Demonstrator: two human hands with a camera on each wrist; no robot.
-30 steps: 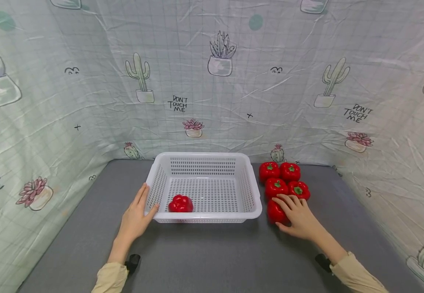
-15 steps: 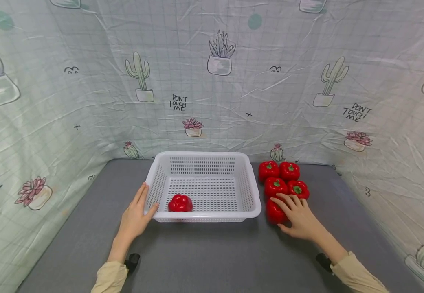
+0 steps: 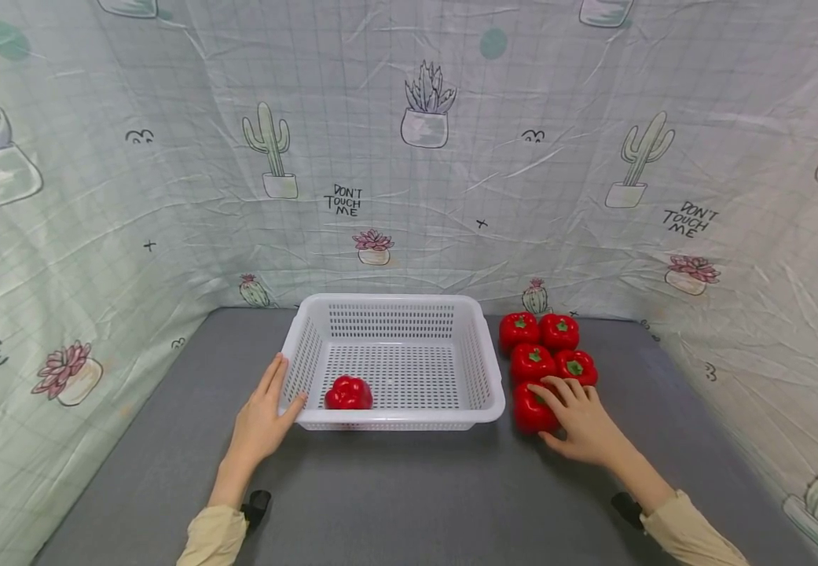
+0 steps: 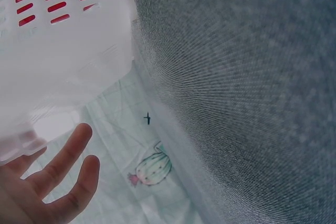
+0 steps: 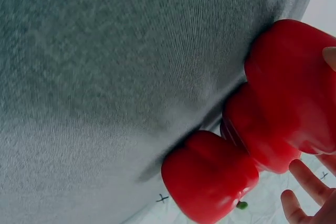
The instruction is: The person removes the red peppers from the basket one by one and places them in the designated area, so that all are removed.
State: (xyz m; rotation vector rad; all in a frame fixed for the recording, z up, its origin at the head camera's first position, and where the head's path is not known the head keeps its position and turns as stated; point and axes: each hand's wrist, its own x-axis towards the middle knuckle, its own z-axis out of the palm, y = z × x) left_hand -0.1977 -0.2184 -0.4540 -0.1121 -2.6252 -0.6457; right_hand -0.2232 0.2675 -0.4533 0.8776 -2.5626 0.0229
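Observation:
My left hand (image 3: pixel 260 423) rests at the left front corner of a white perforated plastic basket (image 3: pixel 405 416), fingers straight along its side and thumb at the rim. In the left wrist view two fingers (image 4: pixel 65 158) extend loosely past the basket wall (image 4: pixel 68 66). One red bell pepper (image 3: pixel 348 393) lies bottom up in the basket's front left. My right hand (image 3: pixel 581 423) is spread around the right side of the nearest bell pepper (image 3: pixel 532 412) on the table, thumb in front, fingertips behind. The right wrist view shows the thumb tip (image 5: pixel 330 56) over that pepper.
Several more red bell peppers (image 3: pixel 532 363) stand stem up behind the right hand, close together on the basket's right. The grey table (image 3: pixel 409 495) ends at a cactus-printed cloth backdrop (image 3: pixel 409 196), which also rises at both sides.
My right hand has drawn slightly to the right, uncovering more of the nearest bell pepper, which stays in place. The left hand and the basket have not moved.

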